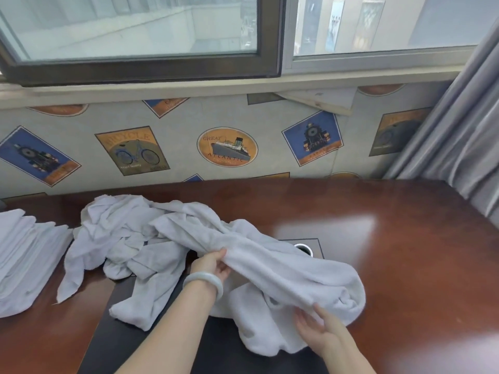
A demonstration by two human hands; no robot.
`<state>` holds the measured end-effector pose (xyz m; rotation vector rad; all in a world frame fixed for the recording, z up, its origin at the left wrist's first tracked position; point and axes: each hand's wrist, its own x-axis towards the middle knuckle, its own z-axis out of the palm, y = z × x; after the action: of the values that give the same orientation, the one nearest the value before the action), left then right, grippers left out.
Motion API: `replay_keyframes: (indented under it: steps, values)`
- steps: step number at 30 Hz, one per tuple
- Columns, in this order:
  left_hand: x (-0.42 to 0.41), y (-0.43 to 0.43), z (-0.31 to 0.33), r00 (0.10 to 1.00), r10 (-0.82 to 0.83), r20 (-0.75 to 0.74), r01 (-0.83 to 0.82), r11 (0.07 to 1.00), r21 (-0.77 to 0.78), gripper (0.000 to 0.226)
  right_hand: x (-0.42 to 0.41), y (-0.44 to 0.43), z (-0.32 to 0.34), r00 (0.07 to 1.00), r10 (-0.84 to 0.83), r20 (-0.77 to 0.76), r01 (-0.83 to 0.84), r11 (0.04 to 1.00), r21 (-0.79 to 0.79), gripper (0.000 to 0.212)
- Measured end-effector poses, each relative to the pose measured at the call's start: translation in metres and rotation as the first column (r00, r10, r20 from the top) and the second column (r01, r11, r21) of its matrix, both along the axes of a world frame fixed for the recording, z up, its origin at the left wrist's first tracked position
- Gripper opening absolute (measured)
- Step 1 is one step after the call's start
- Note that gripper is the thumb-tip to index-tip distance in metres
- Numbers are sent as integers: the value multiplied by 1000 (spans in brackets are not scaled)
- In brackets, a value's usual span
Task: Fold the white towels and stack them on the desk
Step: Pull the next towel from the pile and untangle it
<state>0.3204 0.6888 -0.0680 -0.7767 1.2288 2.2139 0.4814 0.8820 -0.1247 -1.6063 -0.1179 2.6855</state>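
One towel [283,268] hangs bunched between both hands, over the near middle of the desk [418,265]. The left hand [213,265] pinches its edge with the wrist bent up. The right hand [316,327] grips the near-right end. There's a crumpled heap [121,238] just left and a folded stack [24,255] at the left edge. Can't count either.

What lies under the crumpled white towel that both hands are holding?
A dark panel set into the brown wooden desk and a round metal-rimmed hole show past the crumpled white towel; it hides the rest.
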Motion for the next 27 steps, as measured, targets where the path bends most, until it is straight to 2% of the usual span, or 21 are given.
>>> replay_keyframes:
  steps: [3, 5, 8, 13, 16, 17, 18, 20, 21, 23, 24, 25, 27]
  values:
    - [8, -14, 24, 1000, 11, -2, -11, 998, 65, 33, -3, 11, 10, 999, -43, -9, 44, 996, 79, 19]
    - [14, -25, 46, 999, -33, -24, 36, 995, 96, 35, -3, 24, 28, 999, -44, -27, 46, 997, 63, 9]
    - [19, -35, 82, 991, -32, -129, 35, 999, 19, 30, 0, 47, 40, 997, -28, -77, 32, 998, 50, 9]
    - [22, -44, 138, 977, 73, -203, -66, 997, 42, 14, -1, 58, 32, 993, 29, -118, -14, 991, 133, 35]
    - [21, -48, 161, 967, 92, -238, -81, 995, 57, 7, -2, 59, 26, 972, 195, -135, -147, 942, 302, 58]
    - [19, -50, 167, 964, 99, -246, -88, 995, 55, 7, -6, 60, 26, 960, 254, -116, -189, 898, 398, 57]
    - [15, -52, 173, 961, 102, -256, -94, 995, 45, 6, -10, 62, 31, 951, 300, -77, -220, 828, 515, 46]
    - [2, -58, 184, 955, 108, -278, -106, 994, 22, 7, -30, 72, 56, 925, 367, 100, -295, 525, 799, 34]
    - [-6, -59, 190, 951, 109, -290, -110, 994, 11, 10, -46, 81, 76, 911, 384, 151, -301, 367, 880, 35]
    - [-20, -57, 215, 939, 97, -330, -104, 995, -4, 18, -83, 100, 138, 884, 424, 196, -271, 125, 954, 39]
    - [-26, -55, 231, 927, 91, -364, -100, 995, -4, 20, -102, 107, 178, 868, 458, 194, -246, 55, 968, 42]
    - [-33, -53, 249, 910, 89, -405, -98, 995, -2, 20, -118, 110, 220, 852, 497, 168, -211, 31, 977, 45]
    - [-43, -50, 287, 863, 83, -498, -97, 995, -1, 19, -138, 112, 305, 805, 592, 39, -81, 46, 996, 48]
